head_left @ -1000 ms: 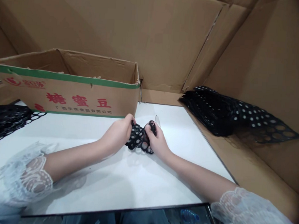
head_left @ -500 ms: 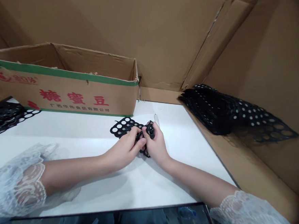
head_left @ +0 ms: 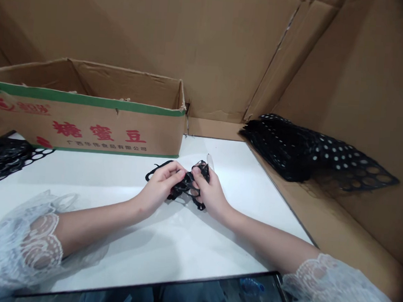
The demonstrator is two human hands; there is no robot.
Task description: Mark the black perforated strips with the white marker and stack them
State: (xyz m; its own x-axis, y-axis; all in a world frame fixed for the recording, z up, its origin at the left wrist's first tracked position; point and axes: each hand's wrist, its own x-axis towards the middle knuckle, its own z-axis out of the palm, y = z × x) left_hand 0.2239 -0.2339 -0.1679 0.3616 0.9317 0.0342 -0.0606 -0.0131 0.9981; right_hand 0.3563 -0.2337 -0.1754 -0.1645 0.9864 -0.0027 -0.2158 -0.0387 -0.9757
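A crumpled piece of black fabric with round holes (head_left: 188,185) is gripped between my two hands, just above the white tabletop. My left hand (head_left: 162,181) is closed on its left part, with thumb and fingers pinched together. My right hand (head_left: 211,188) is wrapped round the right part, its thumb pressing on a bunched end. One dark loop of the fabric sticks out behind my left hand. A thin pale stick-like item (head_left: 210,160) shows just behind my right hand; what it is I cannot make out.
A cardboard box (head_left: 127,126) with a green edge and red lettering stands at the back left. Black holed fabric lies in a pile (head_left: 4,160) at the left edge. Another dark holed pile (head_left: 291,150) rests at the right on cardboard (head_left: 348,230). Cardboard walls rise behind.
My left hand has moved a little left and turned, and the gap between the hands has widened. The fabric is now more bunched, with its holed flap behind my left hand mostly covered.
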